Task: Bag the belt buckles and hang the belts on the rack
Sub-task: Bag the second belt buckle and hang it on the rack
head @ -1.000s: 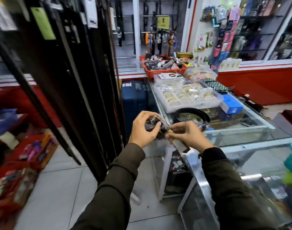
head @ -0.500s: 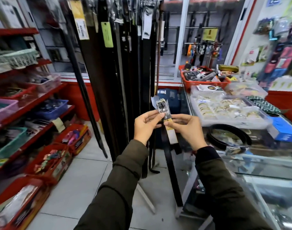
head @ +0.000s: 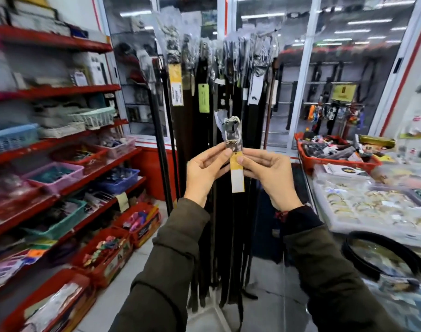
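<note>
I hold a black belt upright by its buckle end. Its metal buckle (head: 232,130) sits inside a small clear plastic bag, and a yellow and white tag (head: 237,173) hangs just below. My left hand (head: 204,173) pinches the bagged buckle from the left. My right hand (head: 270,176) pinches it from the right at the tag. The strap drops down behind my hands and blends into the other belts. Straight behind stands the rack (head: 219,75), hung full of dark belts with bagged buckles at their tops.
Red shelves (head: 61,92) with plastic baskets run along the left. A glass counter on the right carries a tray of bangles (head: 372,204), a red basket (head: 336,154) and a coiled black belt (head: 384,255). Red bins (head: 104,252) stand on the floor at lower left.
My view has swung left from the counter to face the rack. Both hands have lifted the bagged buckle from counter height up in front of the hanging belts.
</note>
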Action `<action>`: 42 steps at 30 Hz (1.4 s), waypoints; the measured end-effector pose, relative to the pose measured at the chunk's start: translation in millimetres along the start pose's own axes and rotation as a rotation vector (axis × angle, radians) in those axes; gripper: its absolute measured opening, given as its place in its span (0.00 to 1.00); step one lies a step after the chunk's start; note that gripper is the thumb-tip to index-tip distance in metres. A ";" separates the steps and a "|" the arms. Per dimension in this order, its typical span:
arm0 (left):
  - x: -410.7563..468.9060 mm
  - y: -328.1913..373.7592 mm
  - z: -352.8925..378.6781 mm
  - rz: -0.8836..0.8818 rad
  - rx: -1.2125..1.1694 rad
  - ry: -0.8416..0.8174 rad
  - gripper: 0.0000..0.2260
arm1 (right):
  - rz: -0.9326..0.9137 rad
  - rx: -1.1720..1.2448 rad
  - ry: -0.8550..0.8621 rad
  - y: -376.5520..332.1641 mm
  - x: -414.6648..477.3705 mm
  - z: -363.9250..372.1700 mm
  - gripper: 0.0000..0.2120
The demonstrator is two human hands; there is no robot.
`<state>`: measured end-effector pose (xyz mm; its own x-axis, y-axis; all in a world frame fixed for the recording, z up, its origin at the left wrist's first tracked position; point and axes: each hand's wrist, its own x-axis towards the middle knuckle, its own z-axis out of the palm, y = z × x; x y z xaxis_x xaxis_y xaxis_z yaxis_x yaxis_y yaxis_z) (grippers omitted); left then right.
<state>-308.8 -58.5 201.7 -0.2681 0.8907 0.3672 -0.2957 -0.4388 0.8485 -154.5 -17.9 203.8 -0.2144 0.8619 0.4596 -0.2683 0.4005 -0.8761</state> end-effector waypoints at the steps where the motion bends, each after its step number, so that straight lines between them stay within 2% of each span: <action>1: 7.0 11.5 -2.2 0.030 -0.002 -0.004 0.13 | -0.018 0.023 -0.008 -8.1 9.4 8.1 0.15; 8: 48.5 97.3 -6.8 0.257 0.013 0.093 0.10 | -0.112 0.194 -0.053 -59.6 69.8 75.9 0.13; 14: 83.1 150.9 -19.2 0.373 0.017 0.138 0.10 | -0.198 0.186 -0.117 -98.8 112.5 121.8 0.13; 24: 118.3 170.6 -34.2 0.298 0.037 0.212 0.05 | -0.189 0.060 -0.062 -103.4 149.5 158.2 0.11; 30: 133.2 158.9 -39.7 0.252 0.041 0.205 0.07 | -0.157 0.049 -0.068 -96.8 155.0 153.1 0.10; 34: 138.1 146.3 -38.5 0.248 0.076 0.225 0.14 | -0.158 -0.057 -0.037 -82.8 160.1 146.9 0.10; 36: 140.9 137.3 -37.3 0.372 0.262 0.314 0.17 | -0.300 -0.302 0.055 -73.1 160.8 142.5 0.11; 38: 137.9 121.9 -35.6 0.576 0.592 0.421 0.18 | -0.485 -0.551 0.156 -61.8 154.7 134.1 0.12; 40: 127.7 100.9 -32.2 0.748 0.854 0.460 0.18 | -0.606 -0.682 0.199 -47.9 144.7 123.2 0.16; 42: 117.2 78.2 -27.9 0.822 1.043 0.455 0.19 | -0.684 -0.785 0.249 -31.4 136.2 110.2 0.18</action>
<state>-388.9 8.3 300.4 -0.3584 0.2213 0.9070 0.8428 -0.3411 0.4163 -278.7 52.6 309.9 -0.0260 0.3825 0.9236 0.4393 0.8343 -0.3332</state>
